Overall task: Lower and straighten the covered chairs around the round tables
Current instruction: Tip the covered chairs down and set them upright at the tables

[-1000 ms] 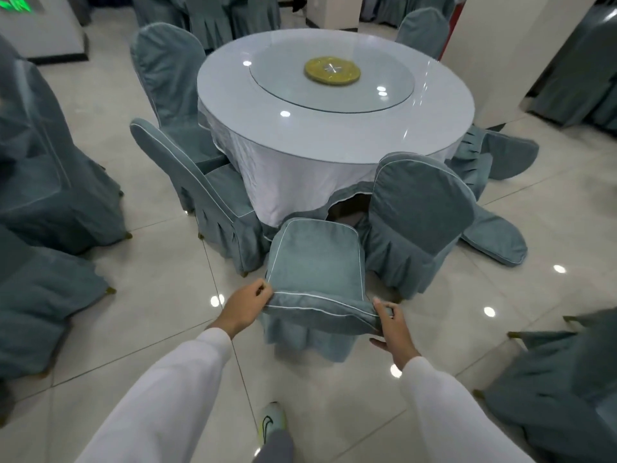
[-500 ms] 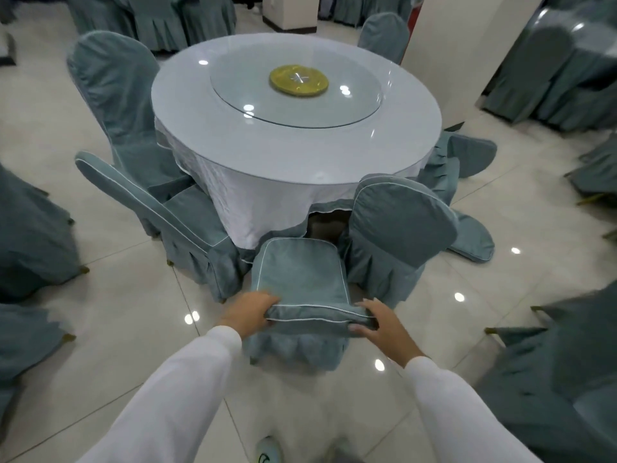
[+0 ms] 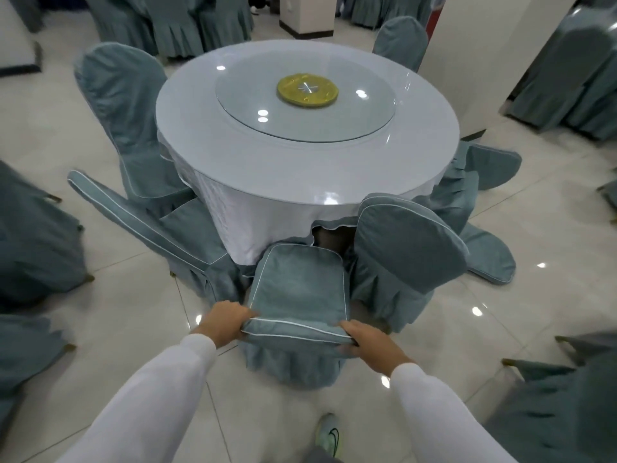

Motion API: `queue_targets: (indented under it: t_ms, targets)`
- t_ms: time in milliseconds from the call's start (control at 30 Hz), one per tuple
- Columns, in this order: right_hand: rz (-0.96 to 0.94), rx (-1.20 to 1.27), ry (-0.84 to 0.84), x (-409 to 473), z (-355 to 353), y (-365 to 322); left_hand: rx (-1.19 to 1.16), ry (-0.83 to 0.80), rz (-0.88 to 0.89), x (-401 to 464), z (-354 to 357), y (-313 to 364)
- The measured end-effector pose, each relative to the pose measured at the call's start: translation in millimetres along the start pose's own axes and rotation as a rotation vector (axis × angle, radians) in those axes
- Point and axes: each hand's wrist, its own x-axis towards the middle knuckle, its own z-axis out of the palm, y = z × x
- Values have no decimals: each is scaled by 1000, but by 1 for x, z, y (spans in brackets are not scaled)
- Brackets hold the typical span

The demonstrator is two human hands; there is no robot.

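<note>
A glossy pale tiled floor point(image 3: 500, 332) is seen, scattered with grey-green covered chairs. At the near edge of the round table point(image 3: 300, 175) the covered chair point(image 3: 297, 292) being handled is found, leaning in toward the white tablecloth point(image 3: 230, 222), its piped top edge nearest the camera. That edge is gripped at both corners — the left hand point(image 3: 223, 320) is curled over the left corner, the fingers wrapped onto the fabric, and the right hand point(image 3: 370, 340) is clamped on the right corner with the fingers folded around the padding. Both arms are clad in white sleeves point(image 3: 160, 396). Just to the right a second chair point(image 3: 407, 248) is tilted against the table rim, touching it; to the left a third chair point(image 3: 150, 228) is leaned steeply outward, and behind it a tall chair point(image 3: 123, 111) stands upright. On the tabletop a glass turntable point(image 3: 307, 105) is carried, with a yellow disc point(image 3: 307, 90) at its centre. Beyond the table's right side more chairs point(image 3: 487, 255) are lying tipped on the floor, beside a white pillar point(image 3: 467, 61). At the bottom edge a light green shoe point(image 3: 329, 436) is visible.
</note>
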Motion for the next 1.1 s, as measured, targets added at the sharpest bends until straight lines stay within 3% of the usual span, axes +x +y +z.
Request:
queue_targets:
  t_ms: [367,433,567,633,733,833,1100]
  targets:
    - [-94,-7,-8,2,-14,11,-108,-20,-61,0,5,13]
    - [-38,53,-28,-3,-16,10,-168,-118,-70,1,-4,17]
    - [75,159,-59,-9,-28,8,-382,-479,-35,9,-35,13]
    - [122,238,-28,-12,-37,9,-562,-559,23,20,-50,11]
    - [184,366,100,-24,-53,12,-894,-361,-76,37,-59,15]
    - [232,404,240,-38,-69,25,-1000,-177,-185,60,-66,37]
    - [297,590,463,-56,-108,111,-1087,-56,-149,123,-103,139]
